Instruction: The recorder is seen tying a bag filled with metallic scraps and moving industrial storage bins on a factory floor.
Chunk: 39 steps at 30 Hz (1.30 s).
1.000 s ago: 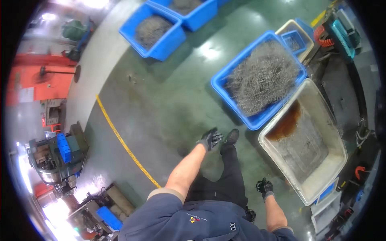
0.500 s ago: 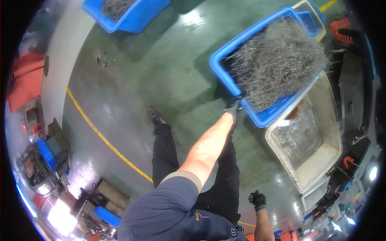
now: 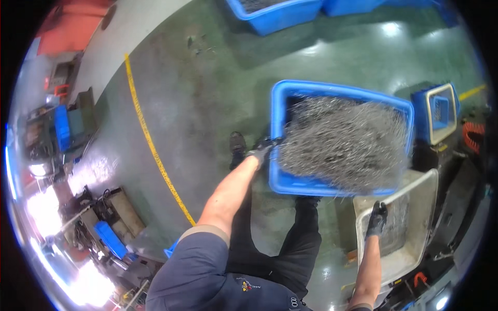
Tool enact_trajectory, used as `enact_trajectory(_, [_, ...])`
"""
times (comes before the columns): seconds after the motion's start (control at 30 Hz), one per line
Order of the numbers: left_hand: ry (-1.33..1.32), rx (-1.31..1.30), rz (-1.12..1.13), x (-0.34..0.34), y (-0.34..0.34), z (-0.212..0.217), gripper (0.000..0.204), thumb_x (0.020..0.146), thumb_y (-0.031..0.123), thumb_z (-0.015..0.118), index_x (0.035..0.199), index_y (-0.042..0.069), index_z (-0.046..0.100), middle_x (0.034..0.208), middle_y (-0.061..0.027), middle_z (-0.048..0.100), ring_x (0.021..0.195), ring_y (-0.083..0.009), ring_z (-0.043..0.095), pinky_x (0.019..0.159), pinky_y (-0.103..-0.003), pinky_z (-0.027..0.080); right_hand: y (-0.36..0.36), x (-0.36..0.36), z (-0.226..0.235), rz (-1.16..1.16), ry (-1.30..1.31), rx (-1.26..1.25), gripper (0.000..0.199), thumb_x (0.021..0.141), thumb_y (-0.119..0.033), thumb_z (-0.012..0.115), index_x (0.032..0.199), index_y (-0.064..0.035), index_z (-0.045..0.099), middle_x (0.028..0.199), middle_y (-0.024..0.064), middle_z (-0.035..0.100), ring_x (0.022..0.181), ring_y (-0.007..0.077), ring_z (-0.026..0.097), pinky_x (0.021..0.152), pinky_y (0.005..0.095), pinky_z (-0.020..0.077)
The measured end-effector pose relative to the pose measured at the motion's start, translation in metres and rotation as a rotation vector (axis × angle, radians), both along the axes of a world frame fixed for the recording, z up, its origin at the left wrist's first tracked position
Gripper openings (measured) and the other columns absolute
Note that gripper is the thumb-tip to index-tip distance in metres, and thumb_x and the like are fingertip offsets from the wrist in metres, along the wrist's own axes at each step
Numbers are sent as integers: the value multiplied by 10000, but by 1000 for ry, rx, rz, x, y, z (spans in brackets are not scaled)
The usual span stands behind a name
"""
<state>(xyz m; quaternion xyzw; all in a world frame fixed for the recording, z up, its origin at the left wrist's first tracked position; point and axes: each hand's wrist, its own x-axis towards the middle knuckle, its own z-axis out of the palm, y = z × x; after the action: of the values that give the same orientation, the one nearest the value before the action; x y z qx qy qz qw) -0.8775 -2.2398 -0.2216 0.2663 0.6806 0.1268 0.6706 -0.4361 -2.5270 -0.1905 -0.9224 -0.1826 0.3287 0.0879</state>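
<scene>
The blue crate (image 3: 290, 182), heaped with a tangle of thin grey metal wire pieces (image 3: 342, 142), sat at the centre right of the frame, lifted off the green floor (image 3: 197, 103) and tilted. The left hand (image 3: 263, 150), gloved in black, was closed around the rim at the crate's left edge, apparently to carry the load and steady the tilt. The right hand (image 3: 377, 218), also in a black glove, was in the lower right of the frame, its fingers curled over the near rim of the white tub (image 3: 363, 249); it looked like a brace to keep that tub from shifting, though how tight the grip was could not be told. The tub lay just below and partly under the crate's lower right corner, so anything sliding out would likely fall into it. A yellow floor line (image 3: 150, 140) ran diagonally through the left half of the frame. More blue crates (image 3: 275, 15) stood along the top edge, and a small blue bin holding a white tray (image 3: 438, 111) sat at the right edge.
</scene>
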Motion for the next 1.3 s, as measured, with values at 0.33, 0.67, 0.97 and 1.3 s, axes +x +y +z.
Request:
enact_trajectory(0.33, [504, 315, -245, 8, -6, -37, 530, 805, 318, 633, 1250, 94, 452, 1044, -160, 618, 959, -265, 585, 824, -381, 463, 17, 141, -135, -177, 318, 565, 497, 886, -247, 530, 1315, -30, 405, 1290, 105, 475, 1117, 218, 473, 952, 322, 384])
enact_trajectory(0.67, [452, 14, -409, 41, 20, 9, 660, 784, 398, 627, 1335, 122, 390, 1179, -187, 565, 1108, -329, 531, 913, -409, 425, 10, 64, -39, -1652, 807, 989, 447, 906, -273, 482, 1276, -25, 443, 1239, 133, 507, 1082, 256, 490, 969, 324, 363])
enact_trajectory(0.97, [247, 102, -1183, -27, 153, -21, 250, 854, 290, 507, 1017, 124, 599, 932, -142, 613, 907, -262, 584, 840, -400, 439, 171, -108, 31, -169, -511, 271, 539, 924, -286, 481, 1312, 71, 368, 1323, 255, 414, 1230, 353, 396, 1052, 395, 288])
enact_trajectory(1.3, [760, 75, -1112, -90, 409, -236, 877, 764, 677, 473, 1316, -1, 406, 1355, -218, 399, 1323, -321, 280, 1088, -358, 221, 82, -16, -53, -343, -29, 34, 489, 947, -210, 400, 1352, 52, 321, 1392, 141, 366, 1268, 217, 342, 1068, 319, 252])
